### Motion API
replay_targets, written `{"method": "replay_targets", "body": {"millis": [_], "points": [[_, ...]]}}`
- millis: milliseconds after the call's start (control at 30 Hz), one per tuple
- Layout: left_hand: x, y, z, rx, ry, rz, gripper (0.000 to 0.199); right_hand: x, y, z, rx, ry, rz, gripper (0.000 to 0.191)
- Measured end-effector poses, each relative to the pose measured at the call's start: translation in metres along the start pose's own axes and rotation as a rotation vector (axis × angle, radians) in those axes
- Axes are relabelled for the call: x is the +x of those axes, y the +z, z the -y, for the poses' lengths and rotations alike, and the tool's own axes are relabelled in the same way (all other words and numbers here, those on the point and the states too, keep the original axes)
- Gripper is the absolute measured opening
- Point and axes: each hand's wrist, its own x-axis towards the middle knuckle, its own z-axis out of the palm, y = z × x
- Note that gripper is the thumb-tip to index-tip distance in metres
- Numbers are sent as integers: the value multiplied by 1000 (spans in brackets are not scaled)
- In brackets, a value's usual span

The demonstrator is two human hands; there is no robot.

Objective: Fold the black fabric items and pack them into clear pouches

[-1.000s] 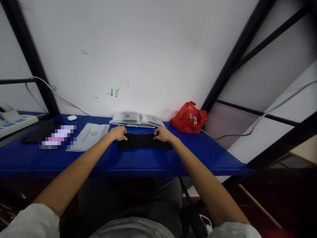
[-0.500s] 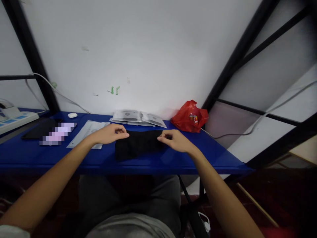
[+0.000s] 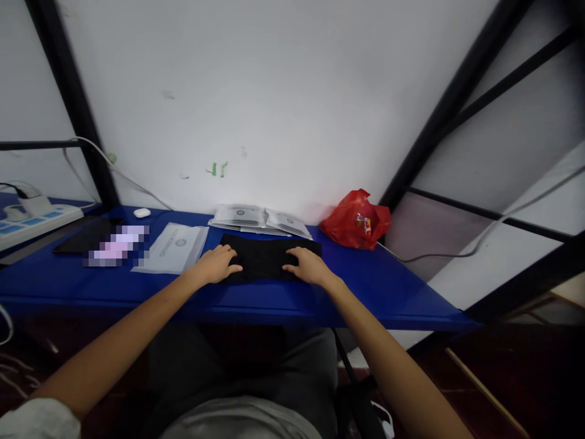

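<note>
A piece of black cloth [image 3: 265,259], folded into a long rectangle, lies flat on the blue table [image 3: 274,302] in front of me. Its exact kind cannot be made out. My left hand [image 3: 219,263] rests on the cloth's left end, fingers spread and thumb pointing inward. On the right part of the cloth lies my right hand [image 3: 307,265], also with fingers apart. Neither hand grips the fabric. Left of my left hand is a flat translucent bag [image 3: 176,247] with printed lettering.
Several packed translucent bags [image 3: 256,218] lie against the wall. A red plastic bag [image 3: 356,221] stands at the back right. On the left are a blurred-out phone [image 3: 117,245], a dark tablet-like slab [image 3: 82,235], a white earbud case [image 3: 142,213] and a power strip [image 3: 43,221].
Both hands have let go of the cloth's far edge and now lie on it with fingers spread. The cloth lies flat and straighter, and the view has shifted slightly left.
</note>
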Motion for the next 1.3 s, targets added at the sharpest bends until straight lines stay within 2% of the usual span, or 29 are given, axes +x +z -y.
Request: {"method": "replay_targets", "body": {"millis": [200, 267, 367, 433, 500, 533, 567, 633, 700, 733, 833, 933, 1100, 1300], "points": [[25, 2, 6, 37, 3, -99, 25, 29, 0, -3, 62, 4, -81, 7], [26, -3, 6, 15, 10, -138, 19, 30, -1, -3, 165, -12, -139, 6], [14, -24, 8, -141, 14, -186, 16, 14, -13, -2, 429, -74, -222, 9], [0, -43, 11, -351, 82, -124, 20, -6, -27, 0, 618, -127, -169, 6], [-13, -59, 14, -605, 172, 63, 27, -26, -42, 3, 729, -172, 62, 11], [-17, -62, 15, -681, 170, 106, 30, -34, -48, 5, 744, -171, 123, 15], [-19, -62, 14, -721, 157, 115, 34, -39, -52, 6, 729, -155, 107, 18], [-16, -52, 10, -678, 96, 54, 42, -39, -50, 5, 603, -103, -51, 24], [-7, -31, 5, -489, 12, -63, 52, -29, -35, 0, 397, -50, -230, 26], [-1, -20, 2, -366, -16, -88, 59, -23, -25, -3, 306, -37, -247, 28], [14, 9, 1, -172, -107, 18, 71, -3, 7, -18, 119, 44, -120, 45], [22, 23, 7, -133, -155, 85, 73, 7, 28, -30, 73, 123, -44, 54], [23, 29, 16, -154, -162, 43, 73, 13, 34, -37, 106, 144, -43, 56], [20, 29, 12, -165, -200, 43, 73, 17, 39, -40, 139, 131, -119, 50]]}}
